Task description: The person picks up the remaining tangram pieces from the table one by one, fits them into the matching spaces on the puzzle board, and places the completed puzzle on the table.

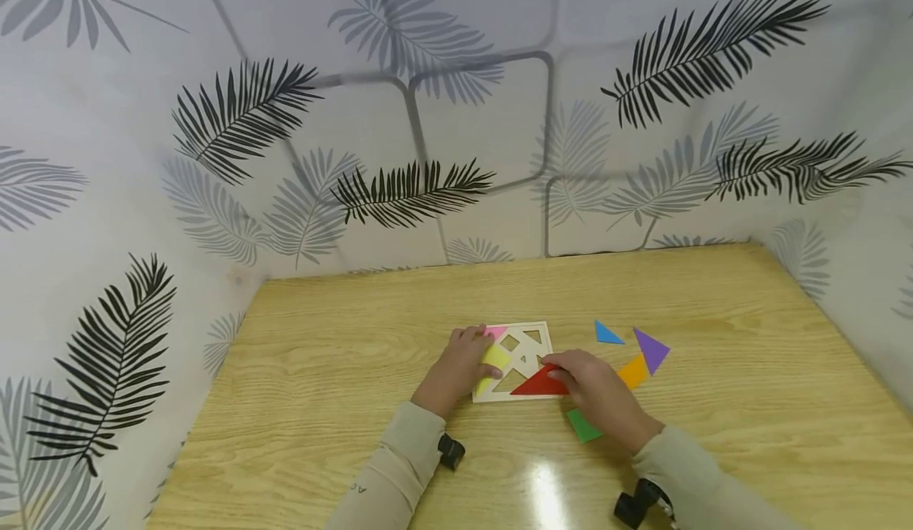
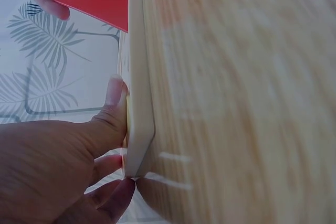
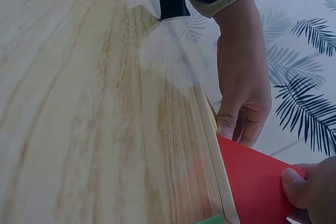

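A pale wooden tangram board (image 1: 524, 348) lies on the table, with a yellow piece (image 1: 497, 356) and a pink piece (image 1: 494, 331) set in its left side. My left hand (image 1: 456, 370) grips the board's left edge; in the left wrist view its thumb (image 2: 114, 93) rests on the top face and its fingers are at the rim. Between thumb and fingers, my right hand (image 1: 599, 395) pinches a red triangle (image 1: 540, 383). That triangle stands tilted over the board's near right part, its lower edge at the board in the right wrist view (image 3: 257, 182).
Right of the board lie a blue triangle (image 1: 608, 333), a purple triangle (image 1: 651, 350) and an orange piece (image 1: 632, 372). A green piece (image 1: 585, 426) sits partly under the right hand. The wooden table (image 1: 321, 356) meets leaf-patterned fabric (image 1: 485, 134) at the back and sides.
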Motion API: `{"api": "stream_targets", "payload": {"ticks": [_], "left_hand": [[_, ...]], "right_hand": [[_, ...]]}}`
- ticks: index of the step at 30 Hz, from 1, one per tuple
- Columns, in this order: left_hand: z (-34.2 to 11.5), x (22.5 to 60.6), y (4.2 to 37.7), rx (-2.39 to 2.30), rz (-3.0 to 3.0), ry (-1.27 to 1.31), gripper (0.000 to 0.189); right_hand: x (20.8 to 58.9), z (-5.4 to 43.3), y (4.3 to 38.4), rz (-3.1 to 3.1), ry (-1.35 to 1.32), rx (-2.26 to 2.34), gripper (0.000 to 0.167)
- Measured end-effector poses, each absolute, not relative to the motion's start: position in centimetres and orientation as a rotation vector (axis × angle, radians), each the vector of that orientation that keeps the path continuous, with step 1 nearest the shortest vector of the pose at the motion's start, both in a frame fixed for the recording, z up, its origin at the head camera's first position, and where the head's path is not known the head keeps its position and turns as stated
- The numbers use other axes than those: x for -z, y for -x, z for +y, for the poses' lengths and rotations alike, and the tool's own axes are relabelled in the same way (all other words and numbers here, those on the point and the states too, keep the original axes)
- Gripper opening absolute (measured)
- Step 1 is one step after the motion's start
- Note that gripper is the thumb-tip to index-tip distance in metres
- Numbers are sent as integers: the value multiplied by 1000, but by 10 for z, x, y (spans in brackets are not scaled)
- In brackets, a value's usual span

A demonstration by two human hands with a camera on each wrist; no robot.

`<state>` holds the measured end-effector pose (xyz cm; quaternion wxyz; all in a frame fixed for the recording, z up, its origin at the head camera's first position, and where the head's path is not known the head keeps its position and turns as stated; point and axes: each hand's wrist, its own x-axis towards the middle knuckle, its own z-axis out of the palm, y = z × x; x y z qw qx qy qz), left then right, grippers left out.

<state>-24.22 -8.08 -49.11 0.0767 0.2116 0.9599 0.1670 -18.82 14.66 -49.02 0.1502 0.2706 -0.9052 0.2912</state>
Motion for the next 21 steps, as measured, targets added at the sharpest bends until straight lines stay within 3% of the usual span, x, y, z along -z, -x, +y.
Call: {"api": "stream_targets", "payload": {"ticks": [21], "left_hand": [[-81,491,241,-492,2877,-616,67]], "right_hand": [[490,129,190,-2622,-786,-864,20]]}}
